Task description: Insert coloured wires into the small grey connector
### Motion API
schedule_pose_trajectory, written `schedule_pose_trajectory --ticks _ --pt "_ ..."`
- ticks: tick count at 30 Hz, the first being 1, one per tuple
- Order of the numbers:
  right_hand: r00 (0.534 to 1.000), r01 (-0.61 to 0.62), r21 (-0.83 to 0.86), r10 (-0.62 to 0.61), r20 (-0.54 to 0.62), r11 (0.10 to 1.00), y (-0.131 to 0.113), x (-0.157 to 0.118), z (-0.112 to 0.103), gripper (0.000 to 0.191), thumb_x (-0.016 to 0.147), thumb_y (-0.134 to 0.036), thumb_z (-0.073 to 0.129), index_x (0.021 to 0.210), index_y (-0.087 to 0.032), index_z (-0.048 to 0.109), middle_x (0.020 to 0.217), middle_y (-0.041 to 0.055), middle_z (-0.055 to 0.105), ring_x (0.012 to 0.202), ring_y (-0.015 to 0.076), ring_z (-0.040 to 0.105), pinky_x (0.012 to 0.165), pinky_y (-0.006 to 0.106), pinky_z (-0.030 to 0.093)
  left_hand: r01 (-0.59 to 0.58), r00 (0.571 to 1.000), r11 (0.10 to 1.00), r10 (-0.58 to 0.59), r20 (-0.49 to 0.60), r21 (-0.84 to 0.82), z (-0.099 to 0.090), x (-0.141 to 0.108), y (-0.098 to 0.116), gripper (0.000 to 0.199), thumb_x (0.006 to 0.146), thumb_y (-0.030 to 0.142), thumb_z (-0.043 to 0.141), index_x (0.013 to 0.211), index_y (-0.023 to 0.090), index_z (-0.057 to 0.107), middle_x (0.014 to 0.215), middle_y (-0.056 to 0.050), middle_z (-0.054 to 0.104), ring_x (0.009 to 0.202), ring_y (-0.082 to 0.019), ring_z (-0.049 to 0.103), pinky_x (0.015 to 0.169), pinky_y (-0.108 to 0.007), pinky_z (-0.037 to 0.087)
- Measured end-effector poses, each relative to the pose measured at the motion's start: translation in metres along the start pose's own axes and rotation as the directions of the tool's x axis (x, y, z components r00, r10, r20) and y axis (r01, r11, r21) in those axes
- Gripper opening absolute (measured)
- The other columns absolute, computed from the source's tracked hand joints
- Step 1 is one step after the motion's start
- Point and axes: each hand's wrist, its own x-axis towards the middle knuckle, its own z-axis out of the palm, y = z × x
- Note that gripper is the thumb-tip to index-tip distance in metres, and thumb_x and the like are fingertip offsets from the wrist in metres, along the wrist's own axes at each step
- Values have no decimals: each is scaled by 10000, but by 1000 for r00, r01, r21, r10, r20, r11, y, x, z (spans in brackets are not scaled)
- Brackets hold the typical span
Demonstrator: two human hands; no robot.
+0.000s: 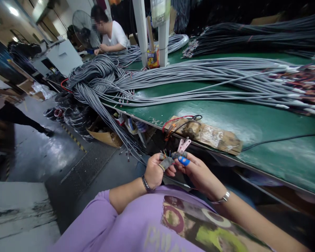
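Observation:
My left hand (156, 171) is closed in a pinch on thin coloured wires (165, 153), whose loose ends fan out above the fingertips. Grey covers wrap its thumb and a finger. My right hand (199, 171) meets it from the other side, fingers pinched close to the same wires. A blue finger cover (184, 160) sits on its thumb. Just above the right fingertips a pink clip-like tool (184, 145) sticks up; whether the hand holds it cannot be made out. Both hands are in front of my body, below the bench edge.
Long grey cables (173, 78) lie across the green bench (265, 129), and some hang over its left edge. Taped cardboard (212, 136) with red and black leads lies at the near edge. A person (115, 36) sits at the back near a fan (82, 29). Below stands an open carton (105, 134).

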Motion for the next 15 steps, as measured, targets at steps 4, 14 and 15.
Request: schedule_pose_trajectory --ticks 4,14,15 --pt "999 -3 -1 4 44 1000 -6 2 7 305 673 -439 784 762 -193 627 597 -5 596 535 131 514 575 288 419 37 997 998 -40 70 47 -1 -2 -1 458 637 552 741 682 140 545 525 -5 618 385 -100 541 389 -194 419" --pt "996 39 -189 -53 -72 981 -3 1 3 406 631 -552 765 660 -186 589 604 -6 572 562 122 460 558 270 387 -6 998 998 1 67 70 -4 -3 0 409 677 508 732 702 137 562 540 -6 628 396 -98 553 405 -193 434" --pt "996 39 -181 -53 -74 983 -3 0 3 405 636 -550 763 652 -187 583 591 -11 557 553 118 446 551 270 378 -9 999 999 8 32 34 -4 -3 0 404 672 499 736 695 138 555 534 -6 628 387 -96 547 395 -188 423"
